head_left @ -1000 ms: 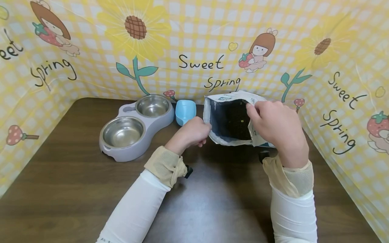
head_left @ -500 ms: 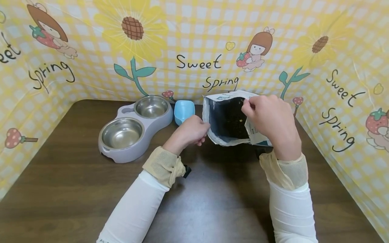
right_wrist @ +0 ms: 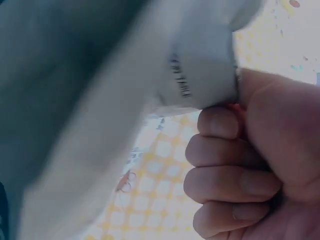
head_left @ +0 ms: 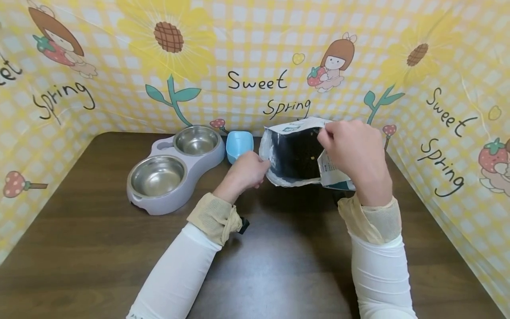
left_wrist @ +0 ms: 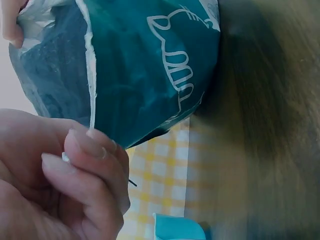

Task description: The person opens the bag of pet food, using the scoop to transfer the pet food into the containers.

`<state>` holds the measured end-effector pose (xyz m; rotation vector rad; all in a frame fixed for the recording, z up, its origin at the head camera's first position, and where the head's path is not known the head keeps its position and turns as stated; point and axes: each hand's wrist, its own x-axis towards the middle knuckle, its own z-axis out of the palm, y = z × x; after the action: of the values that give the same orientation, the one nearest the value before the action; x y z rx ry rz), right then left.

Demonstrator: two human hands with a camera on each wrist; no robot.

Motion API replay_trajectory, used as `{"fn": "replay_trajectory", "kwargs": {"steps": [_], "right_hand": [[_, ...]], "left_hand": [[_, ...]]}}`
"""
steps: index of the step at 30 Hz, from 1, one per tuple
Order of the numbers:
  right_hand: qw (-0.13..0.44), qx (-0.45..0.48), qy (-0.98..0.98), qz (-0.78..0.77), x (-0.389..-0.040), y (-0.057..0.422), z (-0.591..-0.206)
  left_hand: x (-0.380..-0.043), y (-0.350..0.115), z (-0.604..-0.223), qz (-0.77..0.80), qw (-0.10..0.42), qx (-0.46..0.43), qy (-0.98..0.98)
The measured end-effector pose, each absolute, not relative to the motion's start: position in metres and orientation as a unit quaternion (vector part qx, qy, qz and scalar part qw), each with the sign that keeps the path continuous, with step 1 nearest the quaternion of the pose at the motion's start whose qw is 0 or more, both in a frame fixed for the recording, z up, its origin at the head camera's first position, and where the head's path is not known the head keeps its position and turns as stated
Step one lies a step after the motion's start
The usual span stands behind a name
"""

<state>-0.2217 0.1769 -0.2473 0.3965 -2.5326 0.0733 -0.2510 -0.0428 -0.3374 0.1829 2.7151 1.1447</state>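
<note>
A foil-lined bag [head_left: 284, 153] lies tilted with its mouth toward me, dark contents and a small yellowish piece inside. Its teal outside, printed with a white cat-like outline, fills the left wrist view as a teal bag wall [left_wrist: 135, 75]. My left hand [head_left: 248, 170] pinches the near left rim between thumb and fingers. Up at the right side of the mouth, my right hand [head_left: 356, 153] grips the bag's edge, its fingers [right_wrist: 220, 185] curled in the right wrist view. Left of the bag sits a light blue scoop [head_left: 240, 144], partly behind my left hand.
A grey double pet bowl [head_left: 195, 170] with two steel dishes stands at the left on the brown wooden table [head_left: 255, 266]. Yellow checked cloth [head_left: 255, 48] walls the table at the back and both sides.
My right hand has shifted a little up and to the left, still gripping the bag. The bag's near rim has risen slightly. The left hand keeps its pinch; the view has drifted slightly.
</note>
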Motion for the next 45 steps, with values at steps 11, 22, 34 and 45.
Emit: {"fn": "replay_trajectory", "kwargs": {"steps": [11,22,34,45], "right_hand": [[0.344,0.101,-0.933,0.014,-0.218,0.186,-0.242],[0.269,0.122,-0.954,0.057,-0.217,0.181,-0.239],[0.215,0.088,-0.972,0.029,-0.202,0.166,-0.244],[0.242,0.125,-0.961,0.046,-0.199,0.172,-0.236]], "left_hand": [[-0.25,-0.038,-0.332,0.358,0.048,0.067,0.93],[-0.249,-0.036,-0.328,0.377,0.052,0.075,0.922],[-0.248,-0.036,-0.329,0.382,0.067,0.072,0.919],[-0.25,-0.041,-0.327,0.332,0.069,0.075,0.938]]}}
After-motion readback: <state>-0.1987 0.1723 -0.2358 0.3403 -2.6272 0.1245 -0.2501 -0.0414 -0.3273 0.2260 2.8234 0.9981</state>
